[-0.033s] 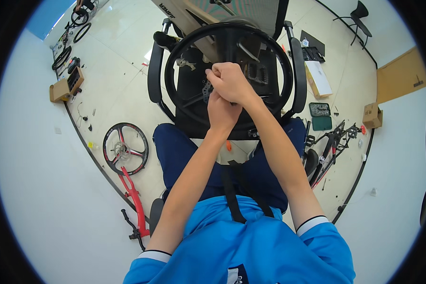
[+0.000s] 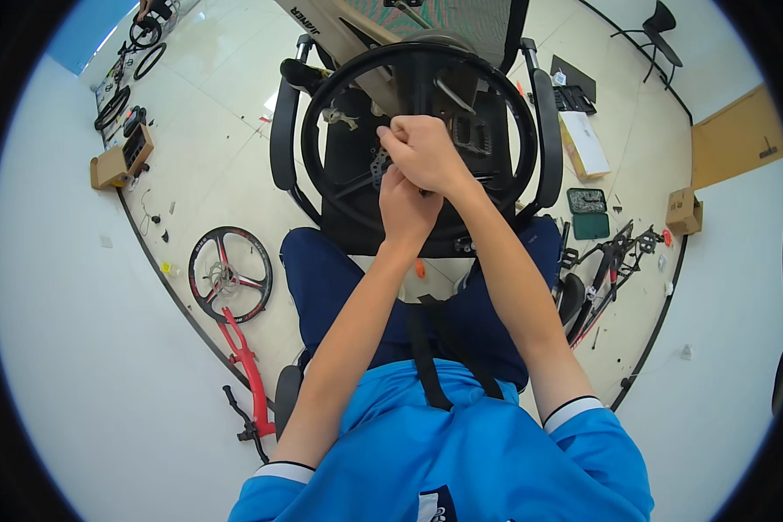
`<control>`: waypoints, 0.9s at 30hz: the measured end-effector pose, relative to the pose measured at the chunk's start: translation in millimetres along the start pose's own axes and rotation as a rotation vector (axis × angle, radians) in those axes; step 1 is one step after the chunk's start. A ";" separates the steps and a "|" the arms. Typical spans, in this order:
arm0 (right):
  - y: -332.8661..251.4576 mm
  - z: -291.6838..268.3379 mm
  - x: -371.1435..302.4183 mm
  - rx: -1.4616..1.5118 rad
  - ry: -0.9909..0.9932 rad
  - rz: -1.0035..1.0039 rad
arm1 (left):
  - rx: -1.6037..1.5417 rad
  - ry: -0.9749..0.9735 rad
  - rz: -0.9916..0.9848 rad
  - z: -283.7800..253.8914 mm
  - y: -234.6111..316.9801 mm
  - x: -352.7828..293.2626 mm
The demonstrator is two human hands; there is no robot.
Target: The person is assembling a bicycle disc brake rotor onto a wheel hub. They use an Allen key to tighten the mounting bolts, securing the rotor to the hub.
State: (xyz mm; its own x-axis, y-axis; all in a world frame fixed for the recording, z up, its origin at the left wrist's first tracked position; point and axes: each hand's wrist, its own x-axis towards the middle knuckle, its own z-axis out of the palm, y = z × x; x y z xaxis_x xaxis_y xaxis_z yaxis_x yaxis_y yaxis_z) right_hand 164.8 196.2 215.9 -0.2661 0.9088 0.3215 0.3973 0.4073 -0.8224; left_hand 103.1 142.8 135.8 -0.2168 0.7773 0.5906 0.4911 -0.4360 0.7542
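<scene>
The person wears a bright blue short-sleeved shirt (image 2: 461,452) whose sleeve cuffs (image 2: 574,411) are trimmed in white with a thin dark line, dark navy trousers (image 2: 339,278), and a black strap (image 2: 426,357) running down the chest; both forearms are bare below the sleeves

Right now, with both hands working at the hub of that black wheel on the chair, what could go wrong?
The black wheel only lies on the office chair seat, so it might slide or tip under force. The right hand and left hand are stacked close at the hub, beside the toothed disc; a slip could pinch or scrape fingers. What either hand holds is hidden.
</scene>
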 end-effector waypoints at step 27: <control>74.3 -8.3 -90.3 1.551 0.586 0.143 | -0.081 0.234 -0.233 35.9 -8.8 -47.6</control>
State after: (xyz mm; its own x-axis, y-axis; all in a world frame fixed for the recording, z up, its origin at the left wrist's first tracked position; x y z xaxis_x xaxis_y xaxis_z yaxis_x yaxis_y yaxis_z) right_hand 225.6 145.1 129.7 0.1801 0.9831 0.0335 -0.8999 0.1784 -0.3980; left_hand 139.4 125.9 90.8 -0.5076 0.7392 0.4426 0.3391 -0.3008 0.8914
